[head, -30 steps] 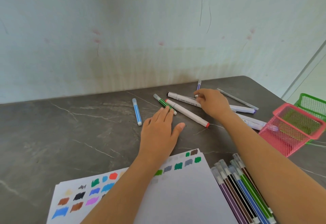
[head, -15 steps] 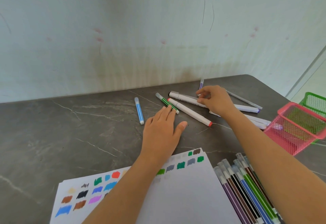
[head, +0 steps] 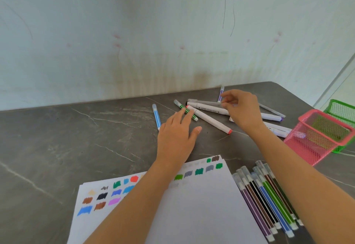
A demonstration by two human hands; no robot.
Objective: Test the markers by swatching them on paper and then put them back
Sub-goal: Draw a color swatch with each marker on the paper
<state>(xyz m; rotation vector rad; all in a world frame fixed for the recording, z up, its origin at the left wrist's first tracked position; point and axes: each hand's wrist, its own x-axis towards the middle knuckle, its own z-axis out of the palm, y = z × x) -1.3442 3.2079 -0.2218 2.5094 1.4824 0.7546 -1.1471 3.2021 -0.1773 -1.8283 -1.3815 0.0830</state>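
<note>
My left hand (head: 176,138) lies flat on the dark table, fingers apart, its fingertips resting on a green marker (head: 180,106). My right hand (head: 242,109) is farther back, thumb and fingers pinched on the end of a thin clear pen (head: 203,102) that lies over a white marker (head: 208,108). A white marker with a red cap (head: 211,123) lies between the hands. A blue marker (head: 157,116) lies left of my left hand, a purple one (head: 221,92) behind my right. The swatch paper (head: 201,205) sits under my forearms.
A row of several capped markers (head: 269,195) lies right of the paper. A pink mesh basket (head: 305,143) and a green one (head: 342,107) stand at the right edge. More white markers (head: 278,129) lie beside the pink basket. A wall runs along the table's back.
My right hand has lifted slightly and its fingers have closed on the thin clear pen, now lying over the white marker. My left hand has barely moved.
</note>
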